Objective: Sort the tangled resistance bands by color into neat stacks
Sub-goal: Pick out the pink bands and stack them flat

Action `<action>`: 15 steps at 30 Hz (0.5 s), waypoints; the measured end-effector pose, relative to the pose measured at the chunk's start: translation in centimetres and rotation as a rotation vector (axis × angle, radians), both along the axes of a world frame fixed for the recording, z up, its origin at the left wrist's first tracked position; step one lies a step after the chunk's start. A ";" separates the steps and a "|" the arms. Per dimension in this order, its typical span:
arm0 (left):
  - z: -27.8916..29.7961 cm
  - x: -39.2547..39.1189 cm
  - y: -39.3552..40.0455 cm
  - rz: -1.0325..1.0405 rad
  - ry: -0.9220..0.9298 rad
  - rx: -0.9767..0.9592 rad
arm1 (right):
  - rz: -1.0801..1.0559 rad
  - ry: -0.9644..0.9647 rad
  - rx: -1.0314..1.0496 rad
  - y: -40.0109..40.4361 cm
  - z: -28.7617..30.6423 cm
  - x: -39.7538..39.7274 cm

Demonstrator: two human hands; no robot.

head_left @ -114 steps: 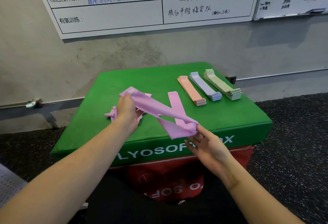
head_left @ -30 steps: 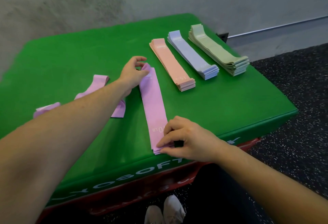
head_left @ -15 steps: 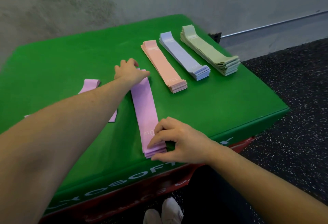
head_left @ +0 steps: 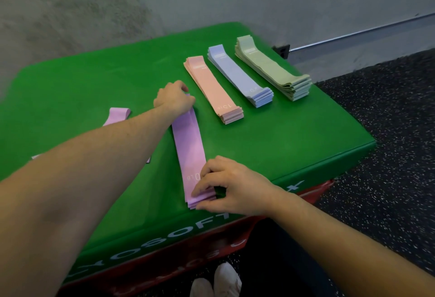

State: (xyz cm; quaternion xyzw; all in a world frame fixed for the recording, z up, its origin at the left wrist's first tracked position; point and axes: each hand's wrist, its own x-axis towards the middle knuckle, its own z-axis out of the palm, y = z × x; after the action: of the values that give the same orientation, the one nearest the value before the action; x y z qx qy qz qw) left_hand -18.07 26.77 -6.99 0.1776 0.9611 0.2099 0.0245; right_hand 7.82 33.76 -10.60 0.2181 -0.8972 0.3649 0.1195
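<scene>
A flat stack of pink-purple bands [head_left: 189, 148] lies lengthwise on the green soft box [head_left: 294, 136]. My left hand [head_left: 173, 98] holds the stack's far end with curled fingers. My right hand [head_left: 226, 186] pinches the near end, thumb under the edge and fingers on top. Left of my forearm a loose pink-purple band [head_left: 117, 115] lies partly hidden. To the right sit three neat stacks: peach [head_left: 211, 89], lavender-blue [head_left: 237, 74] and pale green [head_left: 270, 70].
The green box sits on a red box [head_left: 313, 193] against a grey wall. Black speckled floor [head_left: 388, 155] lies to the right. My white shoes [head_left: 216, 282] show below the box's front edge.
Since 3.8 s ago the pink-purple band went from held in the air to flat on its stack. Over the last second both hands stayed on the stack's ends, squaring them.
</scene>
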 end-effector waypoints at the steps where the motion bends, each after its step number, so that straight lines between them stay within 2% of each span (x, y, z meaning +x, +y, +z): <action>1: 0.1 0.2 -0.1 -0.009 0.004 0.027 | -0.005 -0.006 -0.006 -0.1 0.0 0.0; 7: 1.6 2.1 -2.9 -0.072 0.064 0.140 | -0.030 -0.092 -0.089 -0.4 0.8 0.3; 12: 2.3 4.4 -9.5 -0.115 0.121 0.198 | -0.153 -0.215 -0.347 -0.5 2.0 -0.1; 15: 2.1 5.9 -13.9 -0.110 0.139 0.160 | -0.214 -0.253 -0.361 -1.0 2.3 -0.7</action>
State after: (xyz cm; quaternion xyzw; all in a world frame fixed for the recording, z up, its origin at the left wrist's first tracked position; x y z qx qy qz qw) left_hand -12.19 12.86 -4.86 0.2458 0.9294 0.2716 -0.0449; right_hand 7.11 32.74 -8.29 0.0493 -0.8433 0.5290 0.0810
